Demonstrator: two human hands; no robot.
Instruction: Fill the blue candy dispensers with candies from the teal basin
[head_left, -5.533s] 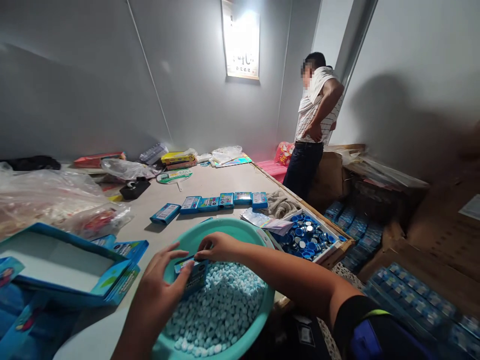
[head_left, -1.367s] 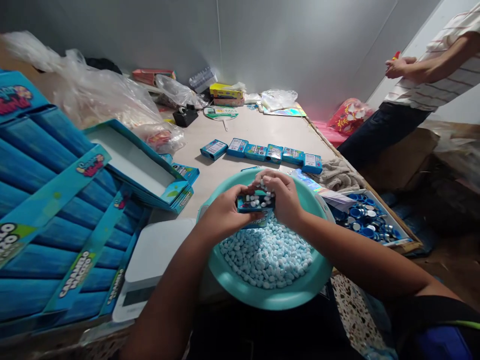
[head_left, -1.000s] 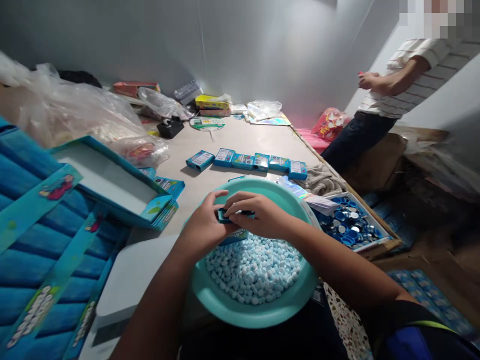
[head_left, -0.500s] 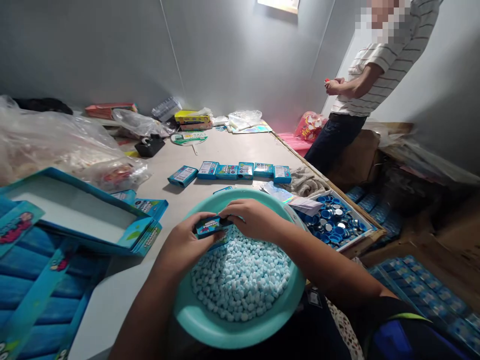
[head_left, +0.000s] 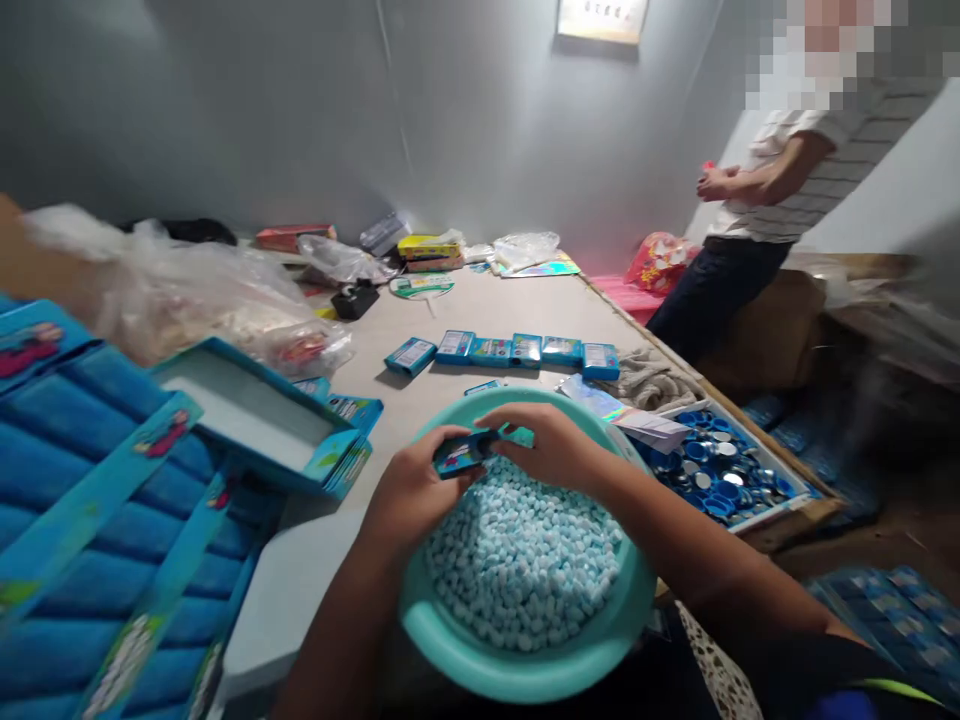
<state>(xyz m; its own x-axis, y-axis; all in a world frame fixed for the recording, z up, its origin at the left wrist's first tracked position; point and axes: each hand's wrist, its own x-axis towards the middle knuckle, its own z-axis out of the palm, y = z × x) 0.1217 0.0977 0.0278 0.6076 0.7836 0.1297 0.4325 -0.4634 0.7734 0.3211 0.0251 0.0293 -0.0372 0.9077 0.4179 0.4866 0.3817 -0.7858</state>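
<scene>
Head view: the left hand (head_left: 409, 492) grips a small blue box (head_left: 459, 457) above the green basin (head_left: 517, 682), presumably so spills land among the pale pellets (head_left: 525, 555). The right hand (head_left: 559, 447) bends its fingers at the box's end; whether they pinch cannot be told.

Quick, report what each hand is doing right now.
Left hand: closed around a small blue box.
Right hand: partly curled, fingertips at the box's end; whether it grips cannot be told.
</scene>
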